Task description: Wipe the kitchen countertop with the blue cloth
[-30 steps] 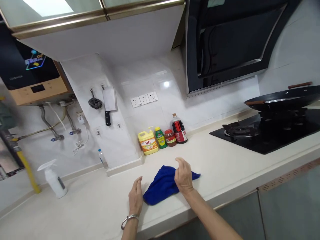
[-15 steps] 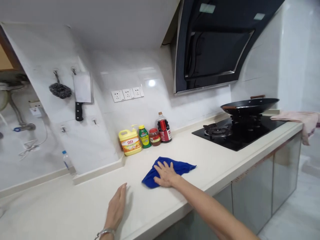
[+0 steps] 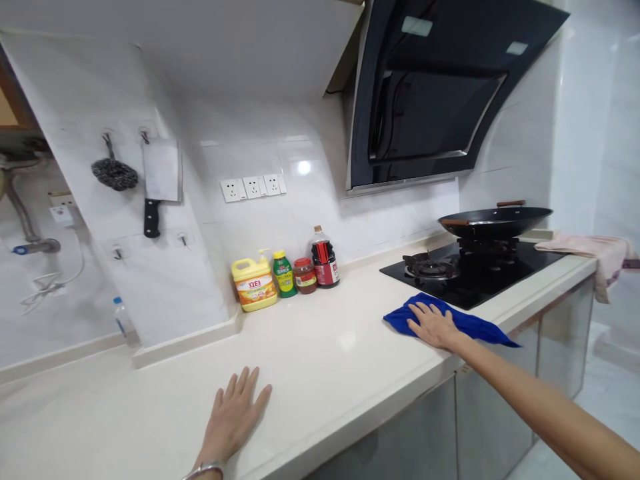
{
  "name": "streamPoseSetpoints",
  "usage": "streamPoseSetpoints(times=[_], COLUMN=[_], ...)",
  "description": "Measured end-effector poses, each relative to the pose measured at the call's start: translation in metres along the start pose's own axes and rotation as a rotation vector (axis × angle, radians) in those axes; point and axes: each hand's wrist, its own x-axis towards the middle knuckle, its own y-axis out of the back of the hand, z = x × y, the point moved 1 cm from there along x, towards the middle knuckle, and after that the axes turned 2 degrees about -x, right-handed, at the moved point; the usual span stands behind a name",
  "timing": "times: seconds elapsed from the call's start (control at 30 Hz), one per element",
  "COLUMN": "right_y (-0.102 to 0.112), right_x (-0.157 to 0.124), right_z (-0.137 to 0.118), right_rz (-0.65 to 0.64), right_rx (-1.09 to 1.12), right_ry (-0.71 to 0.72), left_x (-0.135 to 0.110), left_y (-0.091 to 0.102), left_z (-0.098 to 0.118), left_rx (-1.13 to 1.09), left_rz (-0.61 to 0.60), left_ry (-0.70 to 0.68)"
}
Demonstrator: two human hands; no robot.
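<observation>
Resting our right hand, fingers spread, on the blue cloth beside the cooktop, our left hand splayed over the counter, we could snag the left burner by pushing too far back; the corner overhanging the front might drag the cloth off.

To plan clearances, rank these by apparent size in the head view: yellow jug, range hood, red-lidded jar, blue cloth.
Range hood
Blue cloth, partly under the right hand
Yellow jug
Red-lidded jar
</observation>
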Motion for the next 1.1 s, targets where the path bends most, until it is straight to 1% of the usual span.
streamPoseSetpoints(times=[0.1, 0.23, 0.3, 0.4, 0.57, 0.63, 0.7, 0.8, 0.87, 1.0, 1.1], right_y=[-0.001, 0.002, 0.002, 0.0, -0.002, -0.003, -0.003, -0.006, -0.008, -0.014, -0.017], right_x=[0.002, 0.016, 0.028, 0.049, 0.085, 0.099, 0.112, 0.131, 0.142, 0.16, 0.166], right_z=[0.006, -0.006, -0.013, -0.022, -0.046, -0.062, -0.079, -0.109, -0.129, -0.176, -0.216], right_rz=[-0.018, -0.03, -0.048, -0.083, -0.137, -0.167, -0.196, -0.214, -0.208, -0.206, -0.205], right_rx=[-0.036, -0.071, -0.086, -0.103, -0.096, -0.092, -0.088, -0.078, -0.075, -0.061, -0.041], right_ry=[-0.029, -0.094, -0.13, -0.159, -0.176, -0.171, -0.143, -0.075, -0.029, 0.051, 0.097], left_x=[0.001, 0.008, 0.013, 0.021, 0.039, 0.047, 0.054, 0.063, 0.066, 0.068, 0.067], left_y=[0.001, 0.005, 0.008, 0.01, 0.008, 0.007, 0.005, -0.001, -0.006, -0.013, -0.014], left_z=[0.0, -0.004, -0.008, -0.015, -0.026, -0.028, -0.029, -0.031, -0.033, -0.036, -0.037], left_rx=[0.027, 0.008, -0.017, -0.04, -0.091, -0.123, -0.173, -0.251, -0.279, -0.28, -0.262], left_rz=[-0.004, -0.062, -0.072, -0.029, -0.021, 0.002, 0.061, 0.165, 0.206, 0.269, 0.302], left_ry=[-0.006, -0.039, -0.102, -0.208, -0.291, -0.317, -0.336, -0.325, -0.314, -0.34, -0.357])
